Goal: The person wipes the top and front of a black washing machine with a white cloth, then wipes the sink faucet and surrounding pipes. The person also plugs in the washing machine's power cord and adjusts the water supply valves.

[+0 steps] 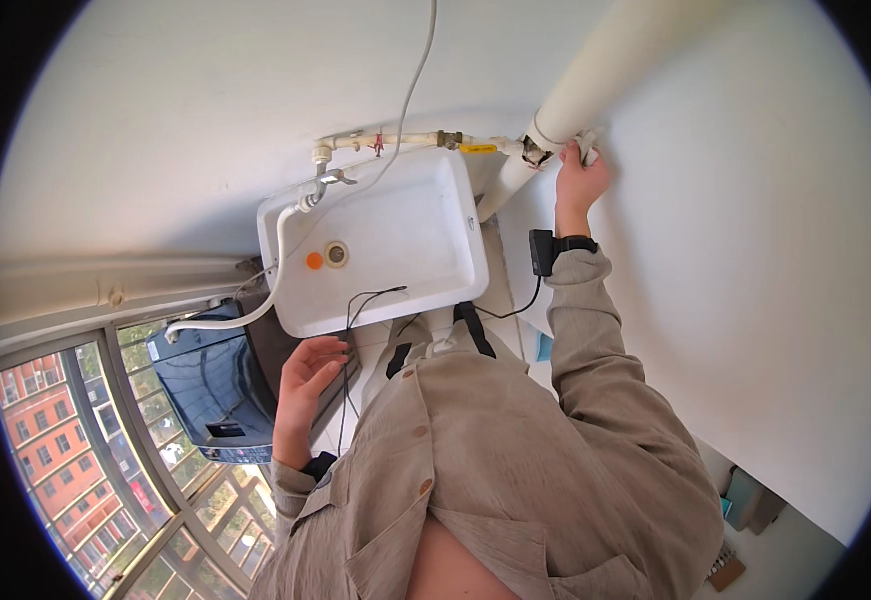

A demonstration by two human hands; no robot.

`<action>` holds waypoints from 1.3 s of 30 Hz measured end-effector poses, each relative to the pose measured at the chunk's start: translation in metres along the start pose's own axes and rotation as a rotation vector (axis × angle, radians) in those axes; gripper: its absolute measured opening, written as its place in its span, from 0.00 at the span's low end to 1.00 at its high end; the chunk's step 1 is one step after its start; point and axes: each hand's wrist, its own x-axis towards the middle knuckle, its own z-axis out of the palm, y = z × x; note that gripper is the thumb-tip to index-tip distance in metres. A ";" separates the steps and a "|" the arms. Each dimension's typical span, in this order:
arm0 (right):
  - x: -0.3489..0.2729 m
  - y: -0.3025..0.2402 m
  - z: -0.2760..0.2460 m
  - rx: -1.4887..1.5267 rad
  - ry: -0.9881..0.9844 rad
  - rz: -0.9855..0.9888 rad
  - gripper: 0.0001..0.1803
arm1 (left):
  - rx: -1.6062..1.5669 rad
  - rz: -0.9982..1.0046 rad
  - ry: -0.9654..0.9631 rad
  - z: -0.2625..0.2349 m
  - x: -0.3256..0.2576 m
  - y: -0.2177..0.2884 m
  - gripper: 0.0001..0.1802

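Looking down past my own beige shirt front, I see the right hand (582, 178) raised to the wall, its fingers closed around a small whitish cloth or wad (588, 147) pressed at the base of the large cream vertical pipe (623, 62). The wad sits right where that pipe meets the narrower horizontal supply pipe (405, 141), beside a yellow valve handle (477, 148). A black wrist device (543, 250) is strapped at the cuff, with a thin cable trailing from it.

My left hand (307, 385) is spread open, fingers apart, gripping nothing. Its fingertips lie at the front edge of the white rectangular sink (425, 250); I cannot tell whether they rest on the rim or on the surface just beside it.

The sink basin shows a metal drain (335, 253) and an orange round item (314, 261) just beside it. A tap (327, 178) stands at the rear corner, and a white hose (255, 305) runs from it over the sink edge toward a dark blue appliance lid (205, 385). Window frames (105, 420) lie beyond, with red-brick buildings outside.
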 end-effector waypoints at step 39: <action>-0.080 -0.138 -0.049 0.674 -0.496 0.685 0.09 | 0.228 0.737 -0.334 0.242 0.216 0.099 0.20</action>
